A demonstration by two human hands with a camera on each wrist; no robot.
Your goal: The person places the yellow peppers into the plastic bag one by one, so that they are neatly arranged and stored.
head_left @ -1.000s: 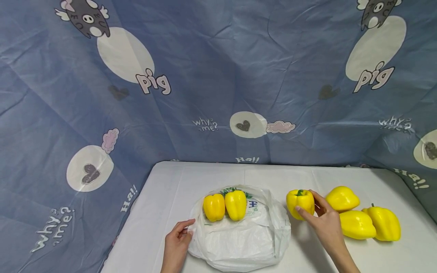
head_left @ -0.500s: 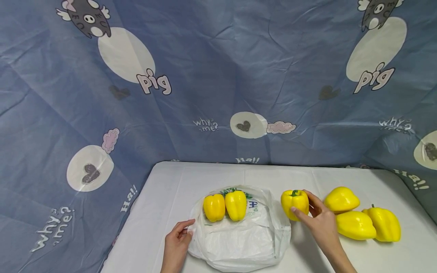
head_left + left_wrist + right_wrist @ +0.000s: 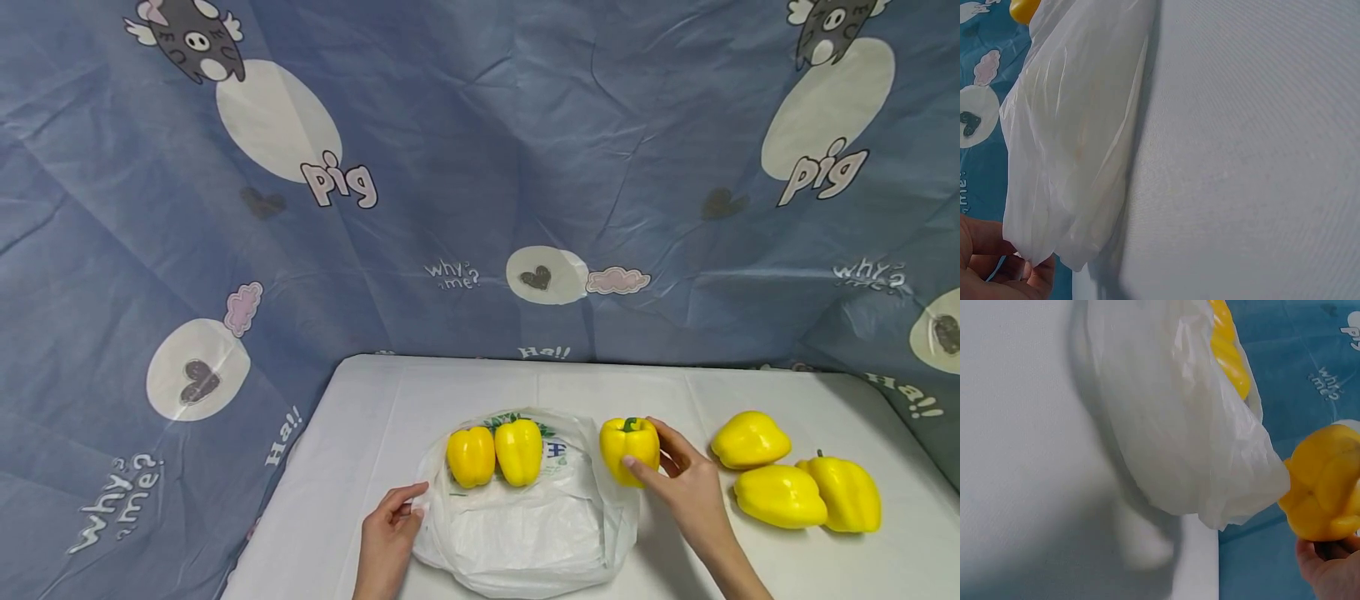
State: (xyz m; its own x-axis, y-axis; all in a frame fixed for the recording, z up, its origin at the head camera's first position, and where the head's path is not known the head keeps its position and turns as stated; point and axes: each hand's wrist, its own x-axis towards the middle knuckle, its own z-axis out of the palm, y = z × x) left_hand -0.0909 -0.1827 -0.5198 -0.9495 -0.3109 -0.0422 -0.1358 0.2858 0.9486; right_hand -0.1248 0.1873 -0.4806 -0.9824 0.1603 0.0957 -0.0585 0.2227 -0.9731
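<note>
A white plastic bag (image 3: pixel 525 533) lies spread open on the table, with two yellow bell peppers (image 3: pixel 518 452) inside towards its far side. My left hand (image 3: pixel 387 533) pinches the bag's left rim between thumb and fingers; the left wrist view shows these fingers (image 3: pixel 1040 278) at the edge of the plastic. In my right hand (image 3: pixel 693 492) is another yellow bell pepper (image 3: pixel 617 450), gripped from its right side with its green stem up. It hangs over the bag's right rim. The right wrist view shows this pepper's underside (image 3: pixel 1325 484) beside the bag wall (image 3: pixel 1166 425).
Three more yellow bell peppers lie grouped on the right of the white table (image 3: pixel 780 575): one farther back (image 3: pixel 751 439), one in front (image 3: pixel 780 497) and one to the right (image 3: pixel 847 493). A blue printed cloth (image 3: pixel 465 167) hangs behind and beside the table.
My right hand has carried its bell pepper leftward, from beside the bag to over its right rim. The left hand and the bag have stayed in place.
</note>
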